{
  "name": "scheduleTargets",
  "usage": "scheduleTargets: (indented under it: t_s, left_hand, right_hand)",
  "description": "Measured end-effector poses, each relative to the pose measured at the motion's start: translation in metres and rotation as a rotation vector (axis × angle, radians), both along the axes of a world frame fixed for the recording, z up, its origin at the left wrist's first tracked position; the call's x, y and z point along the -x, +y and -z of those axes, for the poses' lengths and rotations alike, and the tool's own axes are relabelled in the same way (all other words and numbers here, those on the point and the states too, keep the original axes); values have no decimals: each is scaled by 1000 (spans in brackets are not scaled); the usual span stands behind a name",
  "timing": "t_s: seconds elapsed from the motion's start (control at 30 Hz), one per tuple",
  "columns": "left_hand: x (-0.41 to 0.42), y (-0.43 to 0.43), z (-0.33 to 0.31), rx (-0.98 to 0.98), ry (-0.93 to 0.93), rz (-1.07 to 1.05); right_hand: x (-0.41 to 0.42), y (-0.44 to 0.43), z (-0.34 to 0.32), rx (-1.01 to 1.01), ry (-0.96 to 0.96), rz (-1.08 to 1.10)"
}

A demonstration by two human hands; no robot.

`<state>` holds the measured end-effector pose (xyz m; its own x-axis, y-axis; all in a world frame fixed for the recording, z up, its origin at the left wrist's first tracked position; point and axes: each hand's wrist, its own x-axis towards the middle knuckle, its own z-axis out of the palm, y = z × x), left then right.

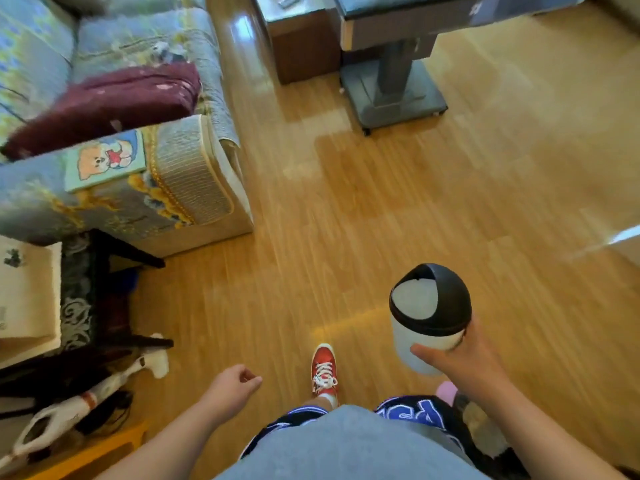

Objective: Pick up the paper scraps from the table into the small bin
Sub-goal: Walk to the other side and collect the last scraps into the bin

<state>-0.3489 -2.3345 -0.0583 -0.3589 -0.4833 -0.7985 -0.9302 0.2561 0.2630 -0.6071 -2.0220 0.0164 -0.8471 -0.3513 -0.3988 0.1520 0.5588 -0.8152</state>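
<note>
My right hand grips a small white bin with a black domed swing lid, carried upright above the wooden floor at the lower right. My left hand hangs at the lower middle with its fingers loosely curled and nothing in it. No paper scraps show anywhere in view. A table with a grey pedestal base stands at the top, its top surface cut off by the frame edge.
A patterned sofa with a maroon blanket fills the left. A dark side table with a box sits at the left edge. A brown cabinet stands at the top. My red shoe steps on open wooden floor.
</note>
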Motion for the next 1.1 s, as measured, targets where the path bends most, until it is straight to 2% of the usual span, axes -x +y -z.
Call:
scheduleTargets:
  t_s: [0.2,0.4,0.53,0.73,1.1]
  left_hand:
    - [174,-14,-19,-14,88,264]
    - [349,49,-27,-69,216,521]
    - [445,98,-28,-86,218,628]
    - [532,124,-30,-68,159,713]
    - [642,118,-18,-1,-1,695]
  right_hand:
    - [34,51,-1,-48,-49,328]
    - [62,122,14,-157,-101,642]
    - [100,166,30,-101,-160,798]
    - [184,200,31,-92,-194,835]
    - [369,208,9,-24,55,754]
